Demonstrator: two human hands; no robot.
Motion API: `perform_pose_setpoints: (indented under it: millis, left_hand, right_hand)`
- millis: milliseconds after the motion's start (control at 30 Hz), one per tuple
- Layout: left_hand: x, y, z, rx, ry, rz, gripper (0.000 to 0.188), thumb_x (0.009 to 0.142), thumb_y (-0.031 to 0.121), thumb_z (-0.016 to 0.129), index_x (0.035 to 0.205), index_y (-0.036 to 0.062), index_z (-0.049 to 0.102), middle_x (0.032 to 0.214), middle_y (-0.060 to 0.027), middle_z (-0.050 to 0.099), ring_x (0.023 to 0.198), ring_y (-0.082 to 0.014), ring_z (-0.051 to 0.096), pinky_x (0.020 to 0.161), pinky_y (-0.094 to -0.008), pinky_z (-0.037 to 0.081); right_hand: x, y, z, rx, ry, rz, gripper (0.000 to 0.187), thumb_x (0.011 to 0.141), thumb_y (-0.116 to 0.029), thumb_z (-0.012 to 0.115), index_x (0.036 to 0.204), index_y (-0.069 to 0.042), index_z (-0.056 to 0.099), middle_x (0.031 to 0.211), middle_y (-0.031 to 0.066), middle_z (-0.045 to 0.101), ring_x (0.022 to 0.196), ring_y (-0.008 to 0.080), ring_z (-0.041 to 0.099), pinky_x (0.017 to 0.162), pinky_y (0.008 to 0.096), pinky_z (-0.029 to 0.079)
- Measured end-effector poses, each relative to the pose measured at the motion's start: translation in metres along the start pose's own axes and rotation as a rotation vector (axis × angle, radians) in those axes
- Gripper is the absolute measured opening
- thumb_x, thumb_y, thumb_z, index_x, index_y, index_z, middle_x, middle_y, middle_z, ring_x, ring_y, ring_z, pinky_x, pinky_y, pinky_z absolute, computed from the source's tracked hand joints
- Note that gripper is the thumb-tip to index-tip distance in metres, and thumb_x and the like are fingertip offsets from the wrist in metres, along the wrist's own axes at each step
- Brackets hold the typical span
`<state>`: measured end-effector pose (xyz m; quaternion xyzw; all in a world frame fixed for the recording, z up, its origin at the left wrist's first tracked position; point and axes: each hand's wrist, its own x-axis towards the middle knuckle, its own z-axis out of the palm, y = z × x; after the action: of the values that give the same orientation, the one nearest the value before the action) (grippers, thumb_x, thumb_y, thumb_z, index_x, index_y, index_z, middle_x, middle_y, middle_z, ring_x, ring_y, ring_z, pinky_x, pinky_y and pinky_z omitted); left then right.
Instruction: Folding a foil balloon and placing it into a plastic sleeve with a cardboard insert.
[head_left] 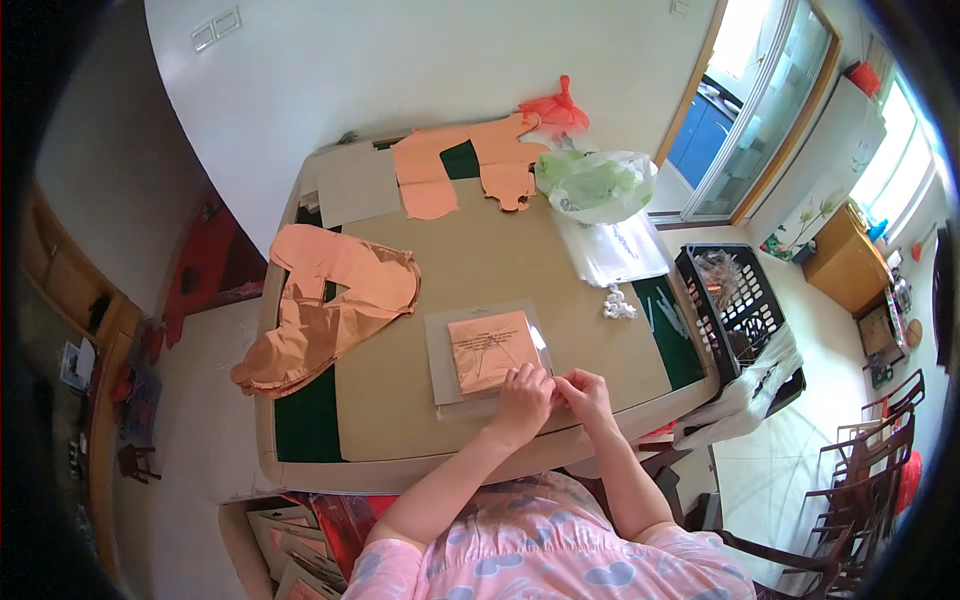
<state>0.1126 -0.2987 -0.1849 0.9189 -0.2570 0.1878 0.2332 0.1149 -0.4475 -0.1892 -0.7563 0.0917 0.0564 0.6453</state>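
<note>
A folded rose-gold foil sheet (490, 350) with dark print lies on a grey card (442, 375) near the table's front edge. Clear plastic shows around the card. At its lower right corner, my left hand (524, 408) is closed, its fingers curled beside the foil. My right hand (588, 396) pinches right up against the left fingertips. Whatever sits between the fingers is too small and covered to make out. Flat rose-gold foil shapes (345, 290) are piled at the table's left, and more foil pieces (425, 175) lie at the far edge.
Toward the right lie clear plastic bags (615, 250), a green-white plastic bag (595, 185), a small white bundle (619, 303) and thin pale sticks (668, 315). Beside the table stands a black crate (715, 290). A box of packed cards (285, 545) sits below, at left.
</note>
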Motion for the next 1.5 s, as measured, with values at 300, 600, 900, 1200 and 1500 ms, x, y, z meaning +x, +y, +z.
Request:
perform_pose_setpoints:
  millis: [300, 600, 900, 1200, 1500]
  left_hand:
    - [-0.002, -0.003, -0.001, -0.094, 0.06, -0.058, 0.013, 0.076, 0.022, 0.07, 0.08, 0.0107, 0.065, 0.083, -0.0032, 0.059, 0.087, -0.0213, 0.056, 0.077, -0.037, 0.043]
    - [-0.003, -0.001, -0.004, -0.107, 0.084, -0.027, 0.009, 0.076, 0.019, 0.069, 0.078, 0.0107, 0.065, 0.081, -0.0036, 0.058, 0.087, -0.0221, 0.056, 0.078, -0.0371, 0.043]
    - [-0.002, 0.0, 0.002, -0.116, 0.065, -0.047, 0.007, 0.074, 0.015, 0.066, 0.076, 0.0094, 0.062, 0.08, -0.0043, 0.057, 0.087, -0.0221, 0.055, 0.079, -0.0374, 0.044]
    - [-0.069, -0.046, -0.085, -1.269, 0.028, -0.642, 0.012, 0.09, 0.015, 0.062, 0.087, 0.0042, 0.057, 0.091, -0.0113, 0.07, 0.077, -0.019, 0.067, 0.063, -0.0289, 0.053]
    - [-0.205, -0.203, -0.307, -1.174, 0.999, -0.65, 0.018, 0.096, 0.017, 0.054, 0.11, 0.0061, 0.055, 0.138, -0.0201, 0.048, 0.128, -0.0283, 0.048, 0.11, -0.0405, 0.036]
  right_hand:
    - [0.001, 0.005, -0.004, -0.021, -0.017, -0.006, 0.017, 0.088, -0.013, 0.065, 0.079, 0.001, 0.067, 0.07, 0.0041, 0.066, 0.061, 0.0084, 0.058, 0.055, 0.0214, 0.046]
    - [0.003, 0.003, -0.006, -0.012, -0.023, 0.02, 0.017, 0.085, -0.015, 0.066, 0.078, 0.001, 0.068, 0.068, 0.0026, 0.066, 0.061, 0.0069, 0.057, 0.056, 0.0219, 0.045]
    - [0.0, 0.005, -0.004, -0.029, 0.002, 0.004, 0.016, 0.085, -0.013, 0.064, 0.076, 0.001, 0.067, 0.067, 0.003, 0.065, 0.062, 0.0072, 0.058, 0.055, 0.0222, 0.045]
    - [0.003, -0.003, -0.001, 0.051, 0.001, 0.066, 0.014, 0.09, -0.013, 0.061, 0.081, -0.002, 0.062, 0.074, 0.0063, 0.067, 0.065, 0.0108, 0.061, 0.055, 0.0226, 0.048]
    - [0.005, 0.007, -0.021, 0.02, 0.017, 0.032, 0.013, 0.091, -0.01, 0.058, 0.08, -0.005, 0.056, 0.081, 0.01, 0.07, 0.065, 0.0106, 0.063, 0.054, 0.0219, 0.049]
